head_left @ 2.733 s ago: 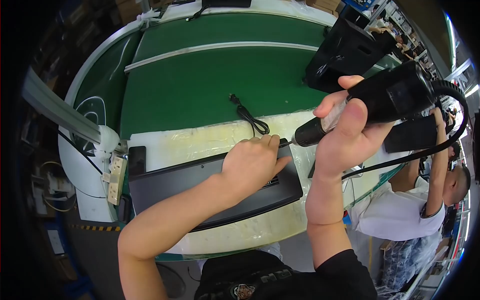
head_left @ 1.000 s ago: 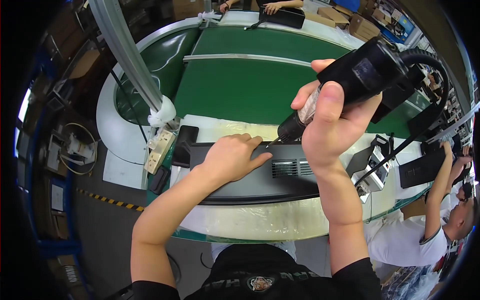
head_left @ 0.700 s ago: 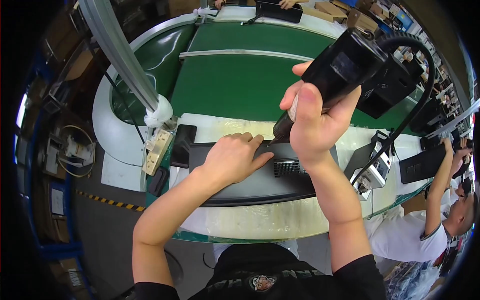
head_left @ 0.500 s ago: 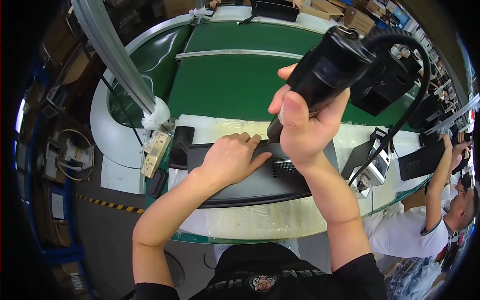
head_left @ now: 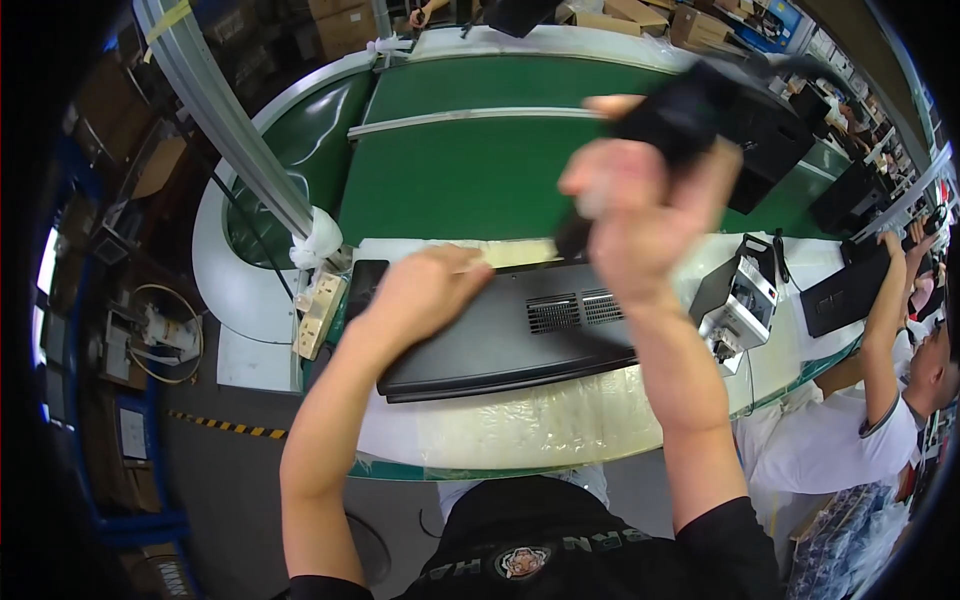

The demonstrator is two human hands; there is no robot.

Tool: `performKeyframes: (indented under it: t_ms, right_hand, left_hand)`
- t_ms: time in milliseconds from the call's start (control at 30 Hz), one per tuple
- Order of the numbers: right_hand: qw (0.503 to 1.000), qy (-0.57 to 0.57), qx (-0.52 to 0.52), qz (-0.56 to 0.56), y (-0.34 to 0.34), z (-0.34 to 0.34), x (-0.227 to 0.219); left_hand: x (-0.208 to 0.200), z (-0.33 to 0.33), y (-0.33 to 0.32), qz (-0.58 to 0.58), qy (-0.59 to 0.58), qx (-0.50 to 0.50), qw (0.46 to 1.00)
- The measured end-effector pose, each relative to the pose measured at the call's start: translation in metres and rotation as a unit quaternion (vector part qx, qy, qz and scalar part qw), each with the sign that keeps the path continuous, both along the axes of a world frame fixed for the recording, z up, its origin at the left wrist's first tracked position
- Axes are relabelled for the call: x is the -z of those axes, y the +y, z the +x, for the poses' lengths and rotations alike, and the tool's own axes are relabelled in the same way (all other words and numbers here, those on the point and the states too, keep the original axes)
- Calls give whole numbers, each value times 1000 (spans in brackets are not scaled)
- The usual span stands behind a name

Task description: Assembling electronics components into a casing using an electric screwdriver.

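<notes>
A flat black casing (head_left: 470, 345) with two vent grilles lies on the bench in front of me. My left hand (head_left: 425, 290) grips its far left edge, the fingers curled over the rim and the thumb on top. My right hand (head_left: 640, 215) is raised above the casing's far right part, blurred by motion. It is closed around a black corded electric screwdriver (head_left: 680, 115). The screwdriver's tip points down toward the far edge of the casing, and whether it touches cannot be made out.
A black-and-silver box device (head_left: 740, 295) stands right of the casing. A beige power strip (head_left: 318, 315) and a metal post (head_left: 235, 120) are on the left. Beyond the bench runs a green conveyor (head_left: 470, 180). A co-worker (head_left: 830, 430) handles a black panel (head_left: 845, 295) at the right.
My right hand has lifted slightly up and right with the screwdriver. The left hand has shifted left to the casing's edge, and the casing's vents show more fully.
</notes>
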State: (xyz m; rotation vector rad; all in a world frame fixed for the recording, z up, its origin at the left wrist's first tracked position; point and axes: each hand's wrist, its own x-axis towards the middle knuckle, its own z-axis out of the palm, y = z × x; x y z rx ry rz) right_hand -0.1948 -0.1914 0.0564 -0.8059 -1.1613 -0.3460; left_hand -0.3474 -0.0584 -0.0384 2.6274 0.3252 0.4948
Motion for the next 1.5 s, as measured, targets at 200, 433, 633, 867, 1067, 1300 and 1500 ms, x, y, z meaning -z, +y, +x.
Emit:
performKeyframes:
  t_ms: [200,433,633,867,1067,1300,1500]
  right_hand:
    - [921,97,378,0,-180,40,6]
    - [869,127,477,-39,-255,101,103]
    - [884,111,448,-70,-270,116,129]
    - [891,150,421,-76,-261,120,86]
    - [928,64,363,50,-220,120,-83]
    - [965,56,232,112,-139,113,-173]
    - [975,16,211,75,-108,130,-165]
  left_hand:
    - [54,-33,56,-528,-198,-98,820]
    - [57,-39,74,-557,-278,-165,765]
    - [-126,56,-7,-252,-88,-185,946]
    - [-144,151,-92,34,-76,142,986]
    - [-157,211,-143,74,90,142,983]
    - [-152,214,-132,65,63,147,985]
    - [-162,210,-137,44,103,131,985]
